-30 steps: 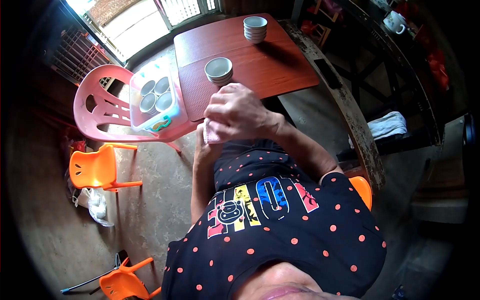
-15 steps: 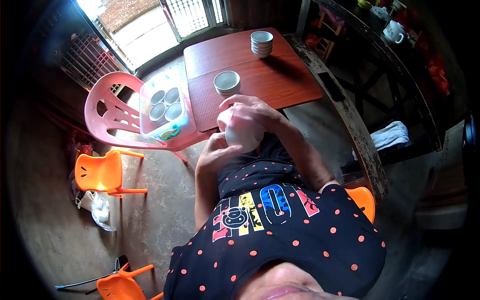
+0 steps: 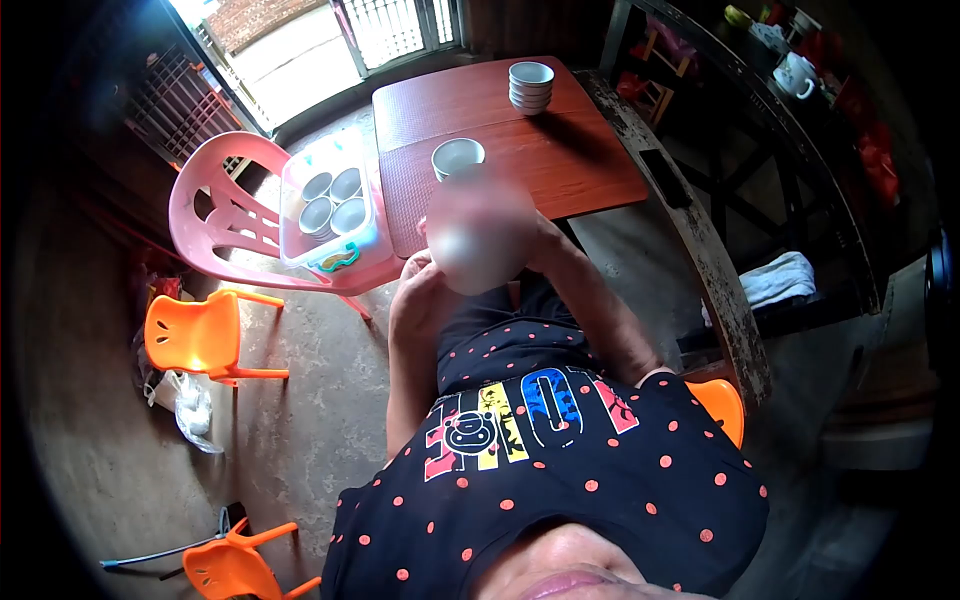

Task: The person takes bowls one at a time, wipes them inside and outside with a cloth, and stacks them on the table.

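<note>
In front of my waist, a whitish bowl [image 3: 478,262] is held near the table edge, its outline heavily blurred. My left hand [image 3: 417,272] grips it from the left, fingers curled against its side. From the right, my right hand [image 3: 541,244] reaches to the same bowl; its fingers are lost in the blur. Just beyond my hands, a pale bowl [image 3: 458,156] stands upright on the red-brown table [image 3: 580,160], its lower part hidden by the blur. A taller stack of bowls [image 3: 530,90] stands toward the far edge.
A clear plastic box [image 3: 366,245] holding several stacks of bowls [image 3: 316,214] sits on a pink chair [image 3: 190,215] left of the table. Orange chairs [image 3: 195,332] stand on the floor at left. A worn wooden beam [image 3: 690,220] and a white cloth [image 3: 780,278] are at right.
The bowl and hands have become more blurred, and my right fingers no longer show. Both hands stay around the bowl. The view has shifted slightly; the stacks and box remain in place.
</note>
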{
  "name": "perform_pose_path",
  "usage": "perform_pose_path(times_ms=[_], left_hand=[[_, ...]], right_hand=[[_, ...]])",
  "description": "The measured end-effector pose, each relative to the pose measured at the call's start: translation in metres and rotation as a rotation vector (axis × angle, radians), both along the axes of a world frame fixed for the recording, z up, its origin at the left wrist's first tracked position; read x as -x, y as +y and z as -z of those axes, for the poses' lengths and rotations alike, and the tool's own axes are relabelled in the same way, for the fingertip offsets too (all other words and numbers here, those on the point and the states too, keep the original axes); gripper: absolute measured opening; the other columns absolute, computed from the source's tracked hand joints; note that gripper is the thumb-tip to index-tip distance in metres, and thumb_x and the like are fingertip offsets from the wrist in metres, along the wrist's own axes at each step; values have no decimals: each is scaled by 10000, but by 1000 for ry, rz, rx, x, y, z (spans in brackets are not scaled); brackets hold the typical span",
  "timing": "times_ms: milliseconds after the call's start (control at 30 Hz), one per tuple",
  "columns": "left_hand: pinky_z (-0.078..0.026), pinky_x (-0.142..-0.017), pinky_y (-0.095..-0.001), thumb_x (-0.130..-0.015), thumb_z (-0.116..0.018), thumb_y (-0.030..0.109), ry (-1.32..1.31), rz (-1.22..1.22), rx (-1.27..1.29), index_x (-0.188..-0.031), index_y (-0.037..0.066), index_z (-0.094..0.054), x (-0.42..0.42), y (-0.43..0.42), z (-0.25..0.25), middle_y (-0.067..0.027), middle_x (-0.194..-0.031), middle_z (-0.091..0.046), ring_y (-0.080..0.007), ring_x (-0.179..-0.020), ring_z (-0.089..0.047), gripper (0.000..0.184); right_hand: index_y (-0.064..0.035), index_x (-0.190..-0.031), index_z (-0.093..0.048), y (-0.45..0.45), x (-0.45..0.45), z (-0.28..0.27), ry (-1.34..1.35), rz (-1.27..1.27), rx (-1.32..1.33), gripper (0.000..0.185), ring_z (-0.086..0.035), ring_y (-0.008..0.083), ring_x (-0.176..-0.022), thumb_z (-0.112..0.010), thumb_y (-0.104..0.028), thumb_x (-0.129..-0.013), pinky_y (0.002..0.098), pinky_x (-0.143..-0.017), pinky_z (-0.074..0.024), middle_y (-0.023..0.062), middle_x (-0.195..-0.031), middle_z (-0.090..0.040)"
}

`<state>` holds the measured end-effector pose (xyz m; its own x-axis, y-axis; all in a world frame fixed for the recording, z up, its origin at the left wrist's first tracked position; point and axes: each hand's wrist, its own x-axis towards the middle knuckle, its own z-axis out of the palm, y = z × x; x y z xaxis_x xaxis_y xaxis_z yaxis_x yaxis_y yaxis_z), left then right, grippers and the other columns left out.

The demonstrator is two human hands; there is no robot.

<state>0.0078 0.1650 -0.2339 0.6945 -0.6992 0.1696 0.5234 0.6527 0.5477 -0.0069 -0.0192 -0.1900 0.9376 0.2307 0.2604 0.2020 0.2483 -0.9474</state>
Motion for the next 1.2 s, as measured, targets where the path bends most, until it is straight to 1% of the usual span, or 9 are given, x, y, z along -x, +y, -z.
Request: perform_pose_path(times_ms=[133,200,267,367,400,500,800,1100,1200], left_hand=[[-470,-935,-374,-919,-514,73,372,-55,305,-1161,-79,-505,-2,-6,15,-170,-1131,-590,-240,-1047,-583,286],[-446,-964,-371,-942,-463,89,484,75,551,-1188,-77,-484,-5,-6,15,-183,-1173,-563,-247,-1093,-553,298],[-435,-971,-355,-960,-417,112,583,214,724,-1205,-74,-476,-4,-3,12,-182,-1179,-558,-241,-1087,-552,313],[-429,-995,-407,-983,-424,191,300,-67,501,-1278,-59,-427,-12,-8,43,-206,-1250,-526,-273,-1143,-534,387],[-452,-968,-390,-961,-467,156,25,-272,196,-1260,-57,-443,-6,-13,24,-189,-1236,-538,-261,-1124,-553,368],[-464,-951,-380,-929,-524,122,7,-370,-75,-1256,-54,-446,2,-19,21,-168,-1213,-557,-249,-1106,-569,379],[-467,-951,-353,-914,-551,107,-14,-367,72,-1226,-81,-450,-5,-12,11,-167,-1159,-583,-227,-1062,-591,377],[-495,-884,-350,-869,-614,131,-230,-139,118,-1058,-53,-537,-10,3,19,-140,-1022,-617,-213,-953,-625,274],[-486,-803,-292,-870,-628,127,-231,-160,-130,-1038,-50,-577,-5,4,10,-92,-963,-637,-157,-882,-613,249]], right_hand=[[-47,-1216,-518,10,-3,6,-702,420,524,392,-561,295,-1100,-524,-305,-921,382,-956,-432,180,-1141,-583],[-75,-1279,-440,27,11,-2,-724,613,471,516,-532,407,-1122,-642,-288,-855,448,-998,-399,216,-1155,-568],[-90,-1301,-406,43,20,21,-773,752,752,530,-522,429,-1123,-630,-285,-863,470,-991,-403,221,-1153,-563],[-48,-1275,-410,38,14,25,-713,775,974,459,-565,437,-1036,-585,-224,-889,482,-899,-472,238,-1143,-555],[-30,-1263,-417,34,10,23,-618,724,989,436,-577,432,-1013,-569,-211,-896,475,-879,-485,242,-1141,-554],[29,-1245,-437,29,4,16,-521,655,978,391,-574,434,-1023,-512,-182,-924,460,-881,-486,268,-1176,-532],[66,-1304,-426,38,27,24,-561,632,873,417,-416,423,-1254,-486,-125,-938,451,-1015,-389,287,-1361,-400],[-141,-1144,-608,37,13,-4,-945,625,1008,281,-587,340,-1039,-571,-192,-870,411,-889,-495,169,-1137,-598],[-92,-1077,-622,18,-7,-10,-930,399,865,237,-595,317,-1028,-552,-157,-860,416,-855,-504,146,-1090,-618]])
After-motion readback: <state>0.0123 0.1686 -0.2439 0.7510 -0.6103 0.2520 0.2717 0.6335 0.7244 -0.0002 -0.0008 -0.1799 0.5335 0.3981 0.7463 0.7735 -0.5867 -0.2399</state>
